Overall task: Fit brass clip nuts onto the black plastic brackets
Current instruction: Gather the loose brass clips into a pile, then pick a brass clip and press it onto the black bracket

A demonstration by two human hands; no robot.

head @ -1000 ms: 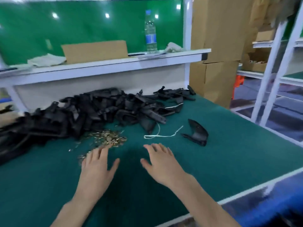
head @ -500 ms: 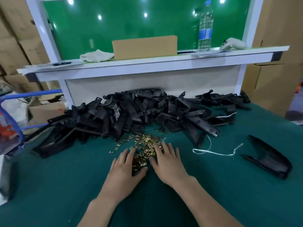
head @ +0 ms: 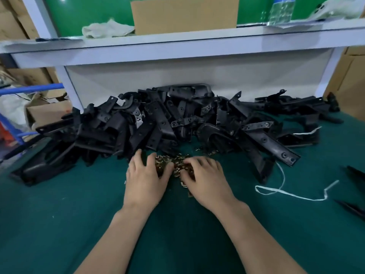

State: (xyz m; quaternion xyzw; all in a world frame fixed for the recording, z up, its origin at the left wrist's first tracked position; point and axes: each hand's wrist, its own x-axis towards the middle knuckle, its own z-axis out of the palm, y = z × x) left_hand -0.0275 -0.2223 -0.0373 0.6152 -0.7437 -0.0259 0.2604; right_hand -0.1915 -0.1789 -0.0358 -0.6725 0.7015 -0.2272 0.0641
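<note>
Your left hand (head: 146, 178) lies spread over the heap of brass clip nuts (head: 173, 163) on the green tabletop (head: 59, 224), fingers loosely bent and holding nothing. Your right hand (head: 207, 178) curls its fingers into the same heap (whether it pinches a nut, I cannot tell). The black plastic brackets (head: 158, 123) are piled just behind. Rake the nuts together gently so none slide under the brackets, then single out one.

Both forearms extended forward, left hand (head: 146, 180) palm down, fingers spread, right hand (head: 207, 180) alongside, fingers curled under
</note>
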